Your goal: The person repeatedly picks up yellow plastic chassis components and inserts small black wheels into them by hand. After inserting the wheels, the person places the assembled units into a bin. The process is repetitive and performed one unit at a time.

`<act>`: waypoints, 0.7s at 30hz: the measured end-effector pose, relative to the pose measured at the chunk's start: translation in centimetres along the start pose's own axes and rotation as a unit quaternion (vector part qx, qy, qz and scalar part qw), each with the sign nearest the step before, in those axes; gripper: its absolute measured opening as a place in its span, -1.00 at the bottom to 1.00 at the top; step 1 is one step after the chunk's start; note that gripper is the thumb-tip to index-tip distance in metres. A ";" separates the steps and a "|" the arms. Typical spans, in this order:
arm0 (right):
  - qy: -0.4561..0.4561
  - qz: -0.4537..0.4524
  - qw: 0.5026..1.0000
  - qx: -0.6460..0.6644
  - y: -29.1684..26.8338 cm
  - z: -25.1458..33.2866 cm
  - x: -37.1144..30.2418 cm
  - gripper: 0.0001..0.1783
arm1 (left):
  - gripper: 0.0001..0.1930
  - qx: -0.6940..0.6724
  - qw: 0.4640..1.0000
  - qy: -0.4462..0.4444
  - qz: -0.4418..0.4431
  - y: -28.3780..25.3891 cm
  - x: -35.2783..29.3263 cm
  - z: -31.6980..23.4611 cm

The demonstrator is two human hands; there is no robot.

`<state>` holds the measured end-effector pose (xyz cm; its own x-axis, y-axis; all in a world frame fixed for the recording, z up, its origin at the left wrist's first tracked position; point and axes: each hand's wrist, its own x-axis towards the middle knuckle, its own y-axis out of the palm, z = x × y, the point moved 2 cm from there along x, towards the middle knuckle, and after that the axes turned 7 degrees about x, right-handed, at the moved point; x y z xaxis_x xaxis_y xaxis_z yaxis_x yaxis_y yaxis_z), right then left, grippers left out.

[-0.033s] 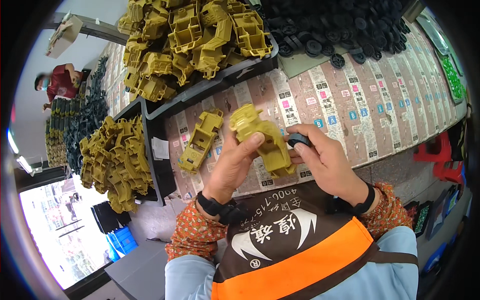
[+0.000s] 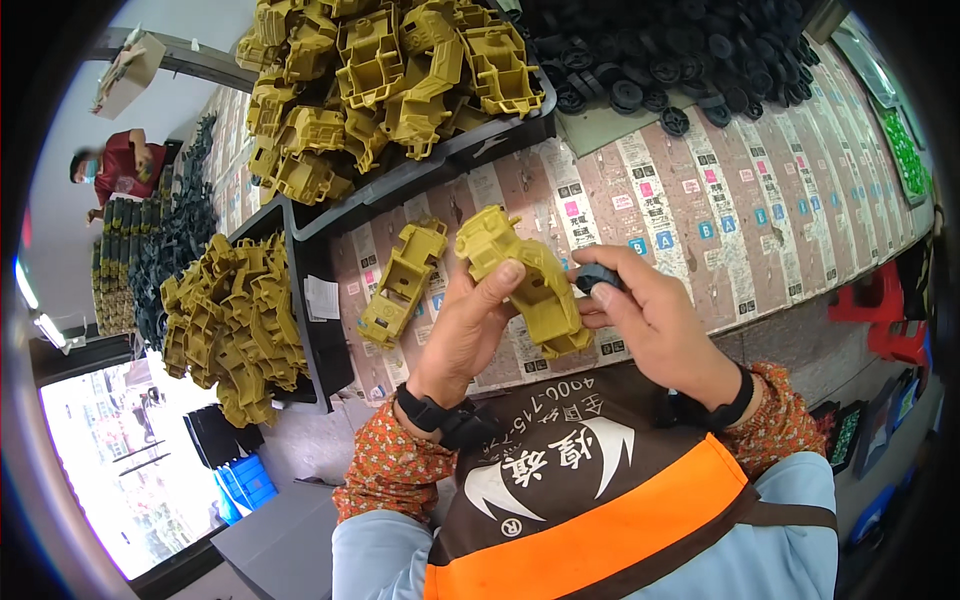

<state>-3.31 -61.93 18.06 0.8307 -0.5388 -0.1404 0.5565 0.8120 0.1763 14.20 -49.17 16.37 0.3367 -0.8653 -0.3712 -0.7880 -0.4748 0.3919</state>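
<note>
My left hand is closed on a mustard-yellow plastic toy vehicle body, thumb on its side. The body is tilted above the table, its hollow part facing me. Between thumb and fingers, my right hand pinches a black toy wheel. That wheel is right beside the body's right side; whether they touch I cannot tell. A second yellow vehicle body lies on the table just left of my left hand.
A black crate heaped with yellow bodies stands at the back; another black crate of them is at the left. Loose black wheels pile up at the far right. Red stools stand beyond the table. Far left is another person.
The vehicle body in my left hand has shifted very slightly and looks sharper now. My right hand with the wheel has barely moved.
</note>
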 end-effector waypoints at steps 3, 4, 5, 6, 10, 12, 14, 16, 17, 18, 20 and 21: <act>-0.019 -0.027 0.999 0.010 -0.9 0.5 1.3 -0.66 | -0.24 -0.048 0.999 -0.001 0.012 0.3 0.0 0.2; -0.025 -0.040 0.999 0.002 -0.9 0.3 1.8 -0.67 | -0.26 -0.057 0.998 -0.001 0.015 0.4 0.0 0.4; -0.030 -0.053 0.998 -0.007 -0.8 0.3 2.3 -0.67 | -0.28 -0.067 0.998 0.000 0.018 0.7 -0.2 0.7; -0.034 -0.067 0.997 -0.016 -0.8 0.2 2.7 -0.67 | -0.30 -0.077 0.997 -0.001 0.021 1.0 -0.3 1.1; -0.051 -0.066 0.996 -0.035 0.0 -2.5 4.0 -0.69 | -0.28 -0.043 0.999 -0.005 0.009 1.7 -0.5 2.4; -0.042 -0.073 0.996 0.022 0.4 -2.5 4.0 -0.69 | -0.28 -0.026 1.000 -0.005 0.011 2.3 -0.4 2.4; -0.032 -0.072 0.994 0.073 0.7 -2.6 4.0 -0.68 | -0.28 -0.007 1.000 0.009 -0.005 2.8 -0.4 2.4; -0.021 -0.058 0.997 0.054 0.5 -2.9 3.8 -0.65 | -0.28 0.009 1.000 0.015 -0.009 2.9 -0.3 2.3; -0.016 -0.050 0.998 0.044 0.4 -2.9 3.7 -0.64 | -0.28 0.025 0.999 0.025 -0.015 2.7 -0.2 2.6; -0.021 -0.047 0.998 0.036 0.3 -2.9 3.6 -0.62 | -0.28 0.041 0.998 0.035 -0.020 2.6 0.0 2.8; -0.032 -0.039 0.999 0.019 0.3 -2.7 3.3 -0.57 | -0.27 0.076 0.996 0.040 -0.034 2.6 0.0 2.9; -0.051 -0.035 0.998 -0.011 0.2 -2.7 3.2 -0.52 | -0.27 0.093 0.994 0.043 -0.041 2.6 0.0 2.9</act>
<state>-0.63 -62.85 15.00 0.7875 -0.6142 -0.0519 0.6142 0.7750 0.1486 10.67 -49.96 14.89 0.4400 -0.8391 -0.3199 -0.8353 -0.5132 0.1973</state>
